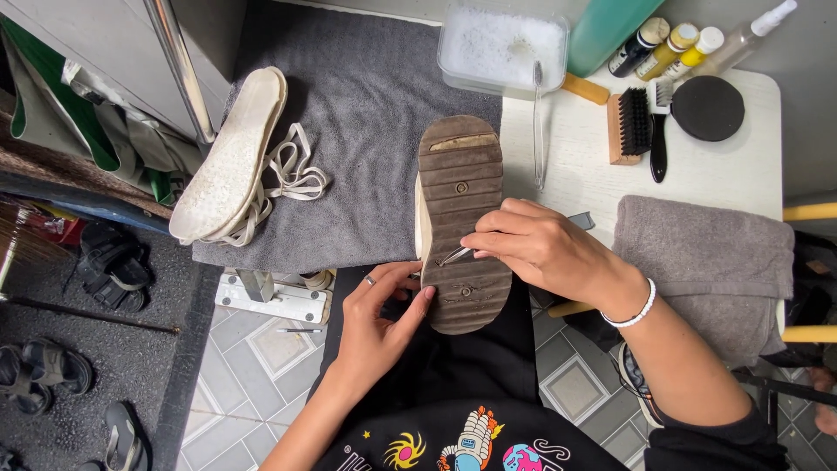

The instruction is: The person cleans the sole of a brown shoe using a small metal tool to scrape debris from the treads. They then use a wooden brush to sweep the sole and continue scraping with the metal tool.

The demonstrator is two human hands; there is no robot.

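My right hand [536,249] pinches a thin metal pick [453,255], tip pressed into a groove of the brown shoe sole [462,218]. The pick's handle is hidden under my fingers, so I can't make out what kind of tool it is. My left hand [379,318] grips the shoe's heel edge from the side, thumb on the sole; its palm side is out of sight. The shoe sits sole-up over my lap, toe resting on the grey towel [366,105]; its upper is mostly hidden, only a cream strip shows.

Further left on the towel lie a white insole [228,157] and loose laces [292,174]. Beyond the toe, a clear tub of soapy water [501,44], top cut off. On the white table [567,174]: wooden brush [629,126], small bottles [667,44] partly cropped, folded grey cloth [697,253].
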